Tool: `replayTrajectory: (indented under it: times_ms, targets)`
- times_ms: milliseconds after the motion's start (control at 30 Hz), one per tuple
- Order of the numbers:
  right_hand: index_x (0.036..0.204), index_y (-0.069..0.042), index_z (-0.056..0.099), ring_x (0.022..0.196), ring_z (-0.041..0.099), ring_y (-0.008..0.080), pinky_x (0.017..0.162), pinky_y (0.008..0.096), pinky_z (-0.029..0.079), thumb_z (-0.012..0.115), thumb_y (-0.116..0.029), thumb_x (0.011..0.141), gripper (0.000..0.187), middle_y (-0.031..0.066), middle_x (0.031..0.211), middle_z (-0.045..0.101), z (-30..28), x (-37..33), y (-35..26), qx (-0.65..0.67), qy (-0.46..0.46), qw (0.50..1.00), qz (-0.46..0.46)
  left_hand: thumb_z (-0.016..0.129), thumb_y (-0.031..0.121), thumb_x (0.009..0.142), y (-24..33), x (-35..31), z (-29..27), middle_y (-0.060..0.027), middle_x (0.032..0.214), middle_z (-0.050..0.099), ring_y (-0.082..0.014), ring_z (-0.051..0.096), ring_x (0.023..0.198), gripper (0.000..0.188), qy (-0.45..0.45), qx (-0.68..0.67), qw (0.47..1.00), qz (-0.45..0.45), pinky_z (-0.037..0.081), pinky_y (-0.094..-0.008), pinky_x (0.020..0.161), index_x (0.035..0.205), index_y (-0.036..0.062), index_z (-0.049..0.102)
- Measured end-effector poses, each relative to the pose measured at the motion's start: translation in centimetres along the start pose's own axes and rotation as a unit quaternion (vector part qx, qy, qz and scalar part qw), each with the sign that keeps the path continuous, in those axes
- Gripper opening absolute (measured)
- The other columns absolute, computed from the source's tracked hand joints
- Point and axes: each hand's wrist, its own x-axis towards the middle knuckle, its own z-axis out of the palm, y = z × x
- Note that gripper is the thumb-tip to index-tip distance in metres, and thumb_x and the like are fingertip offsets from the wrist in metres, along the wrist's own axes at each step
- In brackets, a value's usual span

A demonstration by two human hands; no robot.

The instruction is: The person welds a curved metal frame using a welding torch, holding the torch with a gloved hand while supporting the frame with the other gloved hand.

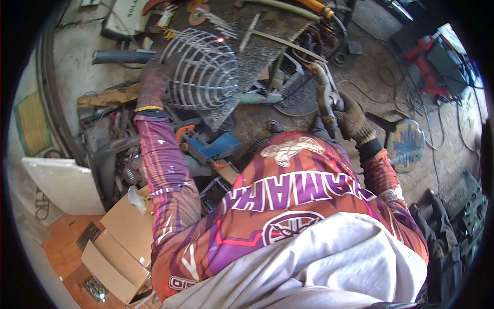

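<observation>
Head view, wire basket [203,77] over a worn work surface [257,51], gloved left hand [154,80] closed on its left side, gloved right hand [355,121] curled beside a metal tool [324,87], its hold unclear, grey pipe [121,56] crowding the left hand, cardboard box [116,262] lower left, cables [411,100] at right.

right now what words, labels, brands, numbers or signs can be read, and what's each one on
I won't copy the wording, but this is where it stands:
Shirt: large white lettering, clear.
Shirt, below that in the picture: round emblem.
Shirt, picture's lower left: small outlined label with letters.
White box, top left: dark lettering.
Wire cage: none visible.
Anything else is too small or blurred to read.
</observation>
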Motion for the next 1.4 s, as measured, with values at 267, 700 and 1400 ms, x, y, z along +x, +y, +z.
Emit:
replayTrajectory:
  times_ms: [267, 700, 1400]
  targets:
    - [0.118, -0.003, 0.053, 0.065, 0.062, 0.0178, 0.056, 0.0315, 0.053, 0.070, -0.017, 0.077, 0.047, 0.0087, 0.083, 0.060, 0.1, -0.2, -1.8, 0.301, -0.174, 0.938, -0.012, 0.059, 0.064, 0.075, 3.3, -1.2, -0.4, -0.0180, 0.103, 0.066, -0.0317, 0.063, 0.099, 0.072, 0.097, 0.166, 0.978, -0.080, 0.046, -0.0398, 0.084, 0.111, 0.0026, 0.062]
    - [0.125, -0.003, 0.049, 0.080, 0.060, 0.0118, 0.071, 0.0274, 0.051, 0.069, -0.014, 0.080, 0.050, 0.0049, 0.097, 0.063, 4.1, 0.5, -4.0, 0.188, -0.039, 0.977, -0.096, 0.063, 0.021, 0.090, 18.5, -15.3, 12.9, -0.0046, 0.092, 0.063, -0.0114, 0.057, 0.087, 0.026, -0.416, -0.423, 0.798, 0.105, 0.046, -0.0255, 0.075, 0.105, 0.0007, 0.060]
    - [0.141, -0.005, 0.029, 0.090, 0.056, 0.0149, 0.074, 0.0287, 0.048, 0.078, -0.057, 0.066, 0.104, 0.0087, 0.108, 0.057, 8.5, -7.1, -5.3, 0.018, -0.072, 0.993, -0.088, 0.060, 0.022, 0.092, 12.4, -18.0, 16.2, -0.0003, 0.100, 0.059, -0.0077, 0.055, 0.087, 0.029, -0.429, -0.561, 0.700, 0.109, 0.047, -0.0236, 0.077, 0.116, 0.0051, 0.055]
